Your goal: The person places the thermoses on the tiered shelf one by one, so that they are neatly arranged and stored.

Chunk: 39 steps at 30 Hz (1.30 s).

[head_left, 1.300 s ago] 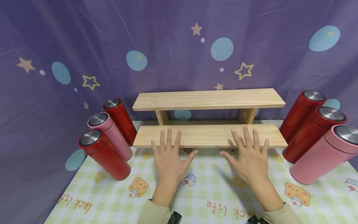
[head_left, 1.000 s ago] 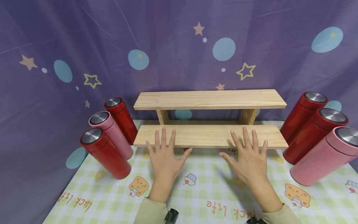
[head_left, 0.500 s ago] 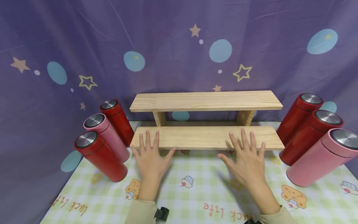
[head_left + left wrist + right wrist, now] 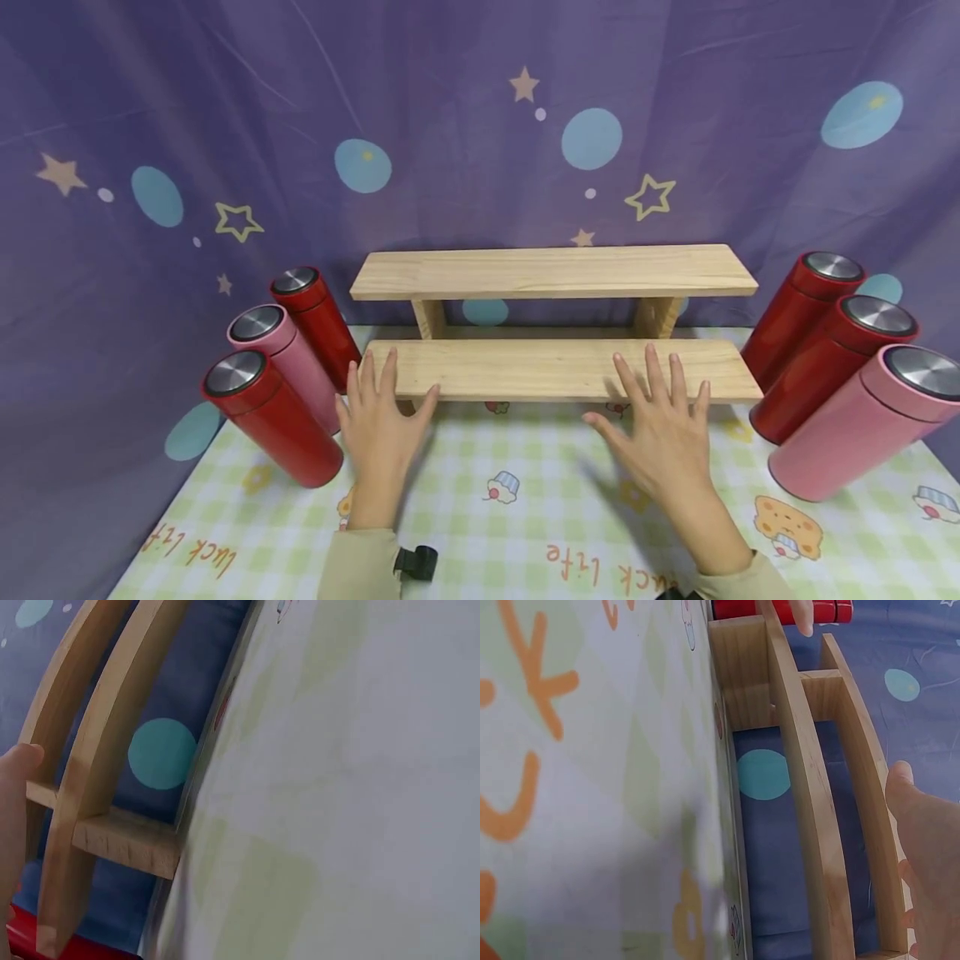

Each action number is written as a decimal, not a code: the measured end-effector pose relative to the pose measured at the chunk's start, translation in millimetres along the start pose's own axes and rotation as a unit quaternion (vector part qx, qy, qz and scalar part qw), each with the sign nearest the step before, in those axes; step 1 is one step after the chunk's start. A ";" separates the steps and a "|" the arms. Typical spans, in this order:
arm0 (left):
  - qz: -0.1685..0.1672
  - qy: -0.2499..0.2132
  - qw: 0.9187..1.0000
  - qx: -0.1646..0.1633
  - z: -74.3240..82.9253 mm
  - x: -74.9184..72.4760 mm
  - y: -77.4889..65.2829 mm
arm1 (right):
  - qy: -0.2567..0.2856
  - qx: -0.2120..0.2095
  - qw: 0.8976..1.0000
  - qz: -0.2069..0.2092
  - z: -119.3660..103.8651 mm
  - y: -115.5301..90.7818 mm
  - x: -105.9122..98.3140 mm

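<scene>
A two-tier wooden shelf stands across the middle of the table in the head view. My left hand is spread over its lower left end, fingers straight and holding nothing. Just left of that hand stand a front red thermos bottle, a pink one and a rear red one. My right hand is also spread, in front of the lower board's right part, with nothing in it. Its thumb and palm show at the right of the right wrist view, beside the upper board.
On the right stand a rear red thermos, another red one and a pink one. A checked cloth covers the table. Behind the shelf hangs a purple curtain with stars and dots.
My left hand has slid leftward from the middle of the lower board to its left end, close to the bottles. The right hand stays about where it was.
</scene>
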<state>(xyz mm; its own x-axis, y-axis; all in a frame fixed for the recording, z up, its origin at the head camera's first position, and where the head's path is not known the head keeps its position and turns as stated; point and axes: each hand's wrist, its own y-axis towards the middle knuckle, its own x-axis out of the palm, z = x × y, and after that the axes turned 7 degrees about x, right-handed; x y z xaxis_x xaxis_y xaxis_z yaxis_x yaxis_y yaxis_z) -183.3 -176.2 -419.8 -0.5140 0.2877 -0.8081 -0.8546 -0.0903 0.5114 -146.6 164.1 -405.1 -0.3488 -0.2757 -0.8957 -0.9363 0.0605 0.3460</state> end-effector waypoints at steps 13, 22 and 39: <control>0.019 -0.168 0.981 -0.096 -16.4 3.7 -2.2 | 0.003 0.000 1.000 -0.001 0.2 -0.5 -2.2; 0.002 -0.271 0.948 -0.167 -20.7 4.3 -3.0 | 0.005 0.000 1.000 -0.002 -0.6 -0.6 -3.2; 0.005 -0.349 0.914 -0.205 -24.1 9.3 -2.2 | 0.025 -0.001 1.000 0.011 -1.7 0.4 -4.9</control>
<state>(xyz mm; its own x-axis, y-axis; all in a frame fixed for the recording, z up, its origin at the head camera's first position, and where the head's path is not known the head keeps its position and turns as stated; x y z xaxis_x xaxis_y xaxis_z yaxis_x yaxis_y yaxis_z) -188.0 -196.3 -435.5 -0.4717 0.8106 -0.3470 -0.8795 -0.4045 0.2505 -145.1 163.8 -400.1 -0.3659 -0.3214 -0.8734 -0.9286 0.0642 0.3654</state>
